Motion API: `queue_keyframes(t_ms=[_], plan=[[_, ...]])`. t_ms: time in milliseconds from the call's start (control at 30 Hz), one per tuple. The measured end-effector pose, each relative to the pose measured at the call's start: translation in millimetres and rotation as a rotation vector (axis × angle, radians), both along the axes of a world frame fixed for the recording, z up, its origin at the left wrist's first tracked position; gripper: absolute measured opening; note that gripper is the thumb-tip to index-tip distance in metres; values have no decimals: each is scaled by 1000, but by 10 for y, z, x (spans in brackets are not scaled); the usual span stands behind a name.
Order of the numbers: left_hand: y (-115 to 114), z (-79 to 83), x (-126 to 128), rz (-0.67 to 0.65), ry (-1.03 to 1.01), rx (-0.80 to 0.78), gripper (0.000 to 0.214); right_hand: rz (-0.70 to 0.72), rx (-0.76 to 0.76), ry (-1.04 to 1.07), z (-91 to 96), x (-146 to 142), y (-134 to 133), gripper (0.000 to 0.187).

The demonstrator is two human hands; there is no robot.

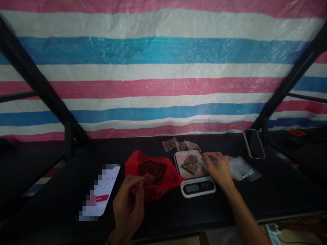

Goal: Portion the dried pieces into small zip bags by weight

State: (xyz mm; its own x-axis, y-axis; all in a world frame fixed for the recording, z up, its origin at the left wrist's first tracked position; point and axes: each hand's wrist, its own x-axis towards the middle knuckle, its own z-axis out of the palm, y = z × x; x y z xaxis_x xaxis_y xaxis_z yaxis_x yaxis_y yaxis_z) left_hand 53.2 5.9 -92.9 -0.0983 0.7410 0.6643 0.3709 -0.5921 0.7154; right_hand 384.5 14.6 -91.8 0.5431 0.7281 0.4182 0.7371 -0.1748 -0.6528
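Note:
My left hand [129, 204] is closed in a pinch at the front left of a red plastic bag [167, 190]. Something small and translucent [148, 178] shows at its fingertips, too blurred to name. Inside the red bag lie loose brown seed-like pieces [152, 166]. Right of it stands a white digital scale [184, 193], its display seeming to read 112. A small clear plastic bag of brown pieces [191, 164] rests on the scale's plate. My right hand [218, 168] is open, fingers loosely bent at the plate's right edge; I see nothing held in it.
Behind the scale lie several small filled bags [170, 144]. Clear plastic bags [241, 168] lie right of my right hand. A phone [254, 144] leans at the back right; a lit, partly pixelated screen [104, 194] is at left. Black slanted bars [43, 81] flank the black table [281, 190].

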Motion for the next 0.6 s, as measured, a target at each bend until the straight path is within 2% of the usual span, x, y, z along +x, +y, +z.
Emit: queue_keyframes(t_ms=[600], plan=[[25, 44, 5, -23, 28, 40, 14, -2, -53, 13, -17, -14, 25, 43]])
